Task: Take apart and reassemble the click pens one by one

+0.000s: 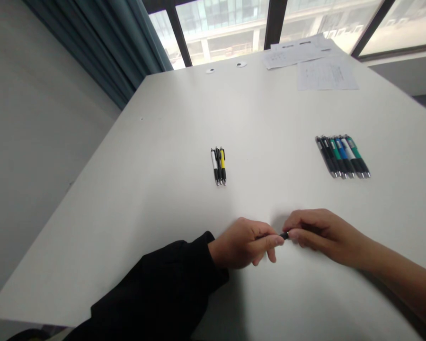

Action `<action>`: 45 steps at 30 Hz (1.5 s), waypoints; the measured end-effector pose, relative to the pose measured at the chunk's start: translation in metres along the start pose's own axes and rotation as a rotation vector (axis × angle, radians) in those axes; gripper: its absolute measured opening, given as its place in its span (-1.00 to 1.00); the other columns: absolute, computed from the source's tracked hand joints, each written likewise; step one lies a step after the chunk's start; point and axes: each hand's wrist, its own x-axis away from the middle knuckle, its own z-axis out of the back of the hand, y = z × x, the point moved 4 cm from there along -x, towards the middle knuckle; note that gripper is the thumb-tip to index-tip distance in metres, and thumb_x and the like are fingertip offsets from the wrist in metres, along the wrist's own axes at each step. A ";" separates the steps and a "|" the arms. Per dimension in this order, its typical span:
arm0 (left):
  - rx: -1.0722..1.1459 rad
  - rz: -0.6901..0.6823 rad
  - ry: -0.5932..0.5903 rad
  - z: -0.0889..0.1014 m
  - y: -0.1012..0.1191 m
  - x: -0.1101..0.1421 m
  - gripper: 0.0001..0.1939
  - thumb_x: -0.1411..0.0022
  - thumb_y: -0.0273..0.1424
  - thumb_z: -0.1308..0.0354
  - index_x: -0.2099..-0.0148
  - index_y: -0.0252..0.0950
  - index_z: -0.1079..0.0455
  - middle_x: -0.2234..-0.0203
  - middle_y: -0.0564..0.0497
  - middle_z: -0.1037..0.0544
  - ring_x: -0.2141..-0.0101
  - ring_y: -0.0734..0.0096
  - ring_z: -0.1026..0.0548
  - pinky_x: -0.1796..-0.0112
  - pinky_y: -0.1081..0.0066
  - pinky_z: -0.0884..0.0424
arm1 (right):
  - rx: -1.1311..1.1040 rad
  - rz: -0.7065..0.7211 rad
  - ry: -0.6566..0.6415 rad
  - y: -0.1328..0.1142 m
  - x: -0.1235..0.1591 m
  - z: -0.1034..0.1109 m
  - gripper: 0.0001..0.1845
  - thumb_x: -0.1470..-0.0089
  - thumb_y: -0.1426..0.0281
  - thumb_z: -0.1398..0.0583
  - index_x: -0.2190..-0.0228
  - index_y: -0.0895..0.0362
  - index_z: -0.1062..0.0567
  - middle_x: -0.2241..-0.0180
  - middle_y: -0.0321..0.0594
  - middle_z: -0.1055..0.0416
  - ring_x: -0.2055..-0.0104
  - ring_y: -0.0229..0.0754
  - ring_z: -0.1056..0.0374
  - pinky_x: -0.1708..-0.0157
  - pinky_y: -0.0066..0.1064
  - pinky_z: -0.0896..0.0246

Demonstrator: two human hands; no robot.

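Between my two hands is a black pen (284,235), of which only a short dark stretch shows; my fingers hide the rest. My left hand (248,242), in a black sleeve, pinches it between thumb and fingers from the left. From the right, the thumb and forefinger of my right hand (323,234) close on its other end. Beyond my left hand lie three pens side by side: a white one (214,162), a black one (218,166) and a yellow one (223,163).
A row of several pens, black, green, blue and white (342,156), lies at the right on the white table (163,199). Written papers (326,73) lie at the far right edge by the window. Two small white oval pieces (241,64) sit at the back; a blue curtain (102,42) hangs at left.
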 end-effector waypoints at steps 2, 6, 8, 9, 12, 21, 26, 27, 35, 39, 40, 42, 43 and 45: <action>0.006 0.007 -0.001 0.000 0.000 0.000 -0.64 -0.37 -0.21 -0.15 0.38 -0.36 -0.51 0.77 0.16 -0.32 0.72 0.63 -0.26 0.59 0.56 -0.18 | 0.007 0.018 0.001 -0.001 -0.001 0.001 -0.74 -0.29 0.21 -0.22 0.34 0.13 -0.57 0.51 -0.28 -0.39 0.47 -0.27 -0.24 0.48 -0.43 -0.18; 0.037 0.031 -0.009 -0.001 -0.005 -0.001 -0.64 -0.38 -0.20 -0.12 0.32 -0.37 -0.51 0.71 0.13 -0.40 0.72 0.62 -0.27 0.64 0.56 -0.18 | -0.070 0.088 0.032 -0.007 -0.001 0.004 -0.80 -0.28 0.27 -0.24 0.34 0.11 -0.54 0.35 -0.16 -0.50 0.33 -0.18 -0.39 0.33 -0.34 -0.31; 0.065 0.036 -0.006 -0.001 -0.008 -0.001 -0.64 -0.38 -0.18 -0.11 0.24 -0.39 -0.52 0.63 0.08 -0.47 0.72 0.62 -0.28 0.67 0.56 -0.17 | -0.093 0.102 0.057 -0.008 -0.001 0.006 -0.80 -0.27 0.28 -0.24 0.36 0.11 -0.53 0.30 -0.11 -0.52 0.29 -0.15 -0.42 0.30 -0.32 -0.33; 0.082 0.036 -0.003 -0.001 -0.010 -0.002 -0.63 -0.38 -0.16 -0.11 0.20 -0.40 -0.52 0.60 0.05 -0.51 0.72 0.63 -0.27 0.68 0.56 -0.16 | -0.097 0.097 0.073 -0.007 0.000 0.007 -0.81 -0.27 0.28 -0.25 0.36 0.11 -0.53 0.31 -0.12 -0.51 0.30 -0.16 -0.42 0.31 -0.32 -0.33; 0.145 0.022 -0.003 -0.002 -0.012 -0.002 -0.61 -0.41 -0.17 -0.08 0.02 -0.42 -0.48 0.53 0.02 -0.55 0.73 0.66 -0.27 0.71 0.59 -0.16 | -0.117 0.037 0.114 -0.002 0.001 0.009 -0.81 -0.23 0.24 -0.28 0.27 0.12 -0.54 0.40 -0.19 -0.45 0.37 -0.19 -0.36 0.39 -0.36 -0.30; 0.220 -0.051 -0.022 -0.003 -0.010 -0.004 -0.60 -0.44 -0.23 -0.07 -0.18 -0.37 -0.35 0.52 0.11 -0.48 0.72 0.67 -0.31 0.71 0.64 -0.28 | -0.144 -0.019 0.156 0.006 0.001 0.009 -0.74 -0.19 0.16 -0.31 0.25 0.10 -0.57 0.45 -0.23 -0.45 0.41 -0.21 -0.36 0.44 -0.40 -0.28; 0.254 -0.069 0.004 -0.003 -0.011 -0.004 -0.69 -0.40 -0.27 -0.11 -0.08 -0.35 -0.33 0.36 0.02 -0.52 0.71 0.69 -0.36 0.72 0.63 -0.28 | -0.122 -0.018 0.171 0.001 -0.001 0.010 -0.72 -0.18 0.14 -0.31 0.29 0.11 -0.56 0.43 -0.19 -0.48 0.40 -0.19 -0.37 0.42 -0.38 -0.31; 0.262 -0.066 0.010 -0.003 -0.010 -0.004 -0.70 -0.39 -0.27 -0.12 -0.06 -0.35 -0.32 0.33 0.01 -0.52 0.71 0.69 -0.37 0.73 0.63 -0.27 | -0.111 -0.017 0.178 0.001 -0.001 0.011 -0.71 -0.18 0.13 -0.31 0.31 0.11 -0.55 0.44 -0.20 -0.47 0.41 -0.19 -0.36 0.43 -0.38 -0.30; 0.354 -0.083 0.050 -0.002 -0.007 -0.004 -0.68 -0.38 -0.19 -0.12 0.00 -0.31 -0.24 0.40 0.10 -0.47 0.75 0.69 -0.31 0.77 0.64 -0.20 | 0.264 0.122 0.252 0.000 -0.001 0.021 -0.86 -0.24 0.29 -0.25 0.30 0.10 -0.56 0.43 -0.22 -0.43 0.47 -0.23 -0.31 0.48 -0.39 -0.20; 0.324 -0.077 0.054 -0.001 -0.005 -0.004 -0.68 -0.37 -0.18 -0.13 0.01 -0.31 -0.26 0.43 0.11 -0.46 0.75 0.70 -0.28 0.76 0.64 -0.16 | 0.406 0.132 0.237 -0.002 -0.002 0.021 -0.86 -0.26 0.37 -0.19 0.24 0.10 -0.58 0.33 -0.15 -0.49 0.44 -0.22 -0.35 0.45 -0.37 -0.24; 0.317 -0.075 0.054 -0.001 -0.005 -0.004 -0.69 -0.37 -0.19 -0.14 0.01 -0.31 -0.26 0.43 0.11 -0.46 0.74 0.70 -0.27 0.76 0.64 -0.14 | 0.420 0.134 0.235 -0.003 -0.002 0.020 -0.85 -0.25 0.38 -0.19 0.23 0.09 -0.59 0.31 -0.14 -0.50 0.42 -0.21 -0.37 0.43 -0.36 -0.26; 0.308 -0.074 0.056 -0.001 -0.004 -0.004 -0.70 -0.37 -0.20 -0.14 0.02 -0.31 -0.27 0.43 0.11 -0.47 0.74 0.71 -0.26 0.76 0.64 -0.12 | 0.431 0.140 0.235 -0.003 -0.003 0.018 -0.83 -0.25 0.39 -0.18 0.20 0.09 -0.60 0.27 -0.12 -0.51 0.38 -0.19 -0.41 0.39 -0.35 -0.29; 0.308 -0.074 0.055 -0.001 -0.003 -0.004 -0.71 -0.37 -0.21 -0.14 0.03 -0.31 -0.28 0.44 0.11 -0.47 0.74 0.70 -0.26 0.76 0.64 -0.11 | 0.436 0.143 0.234 -0.002 -0.004 0.017 -0.82 -0.26 0.39 -0.18 0.19 0.09 -0.60 0.26 -0.11 -0.52 0.37 -0.18 -0.42 0.37 -0.35 -0.30; 0.308 -0.076 0.052 -0.001 -0.004 -0.004 -0.71 -0.37 -0.21 -0.14 0.03 -0.31 -0.28 0.44 0.11 -0.47 0.74 0.70 -0.25 0.77 0.63 -0.11 | 0.453 0.137 0.229 0.000 -0.004 0.016 -0.80 -0.27 0.40 -0.17 0.14 0.09 -0.59 0.25 -0.11 -0.52 0.36 -0.19 -0.42 0.36 -0.34 -0.31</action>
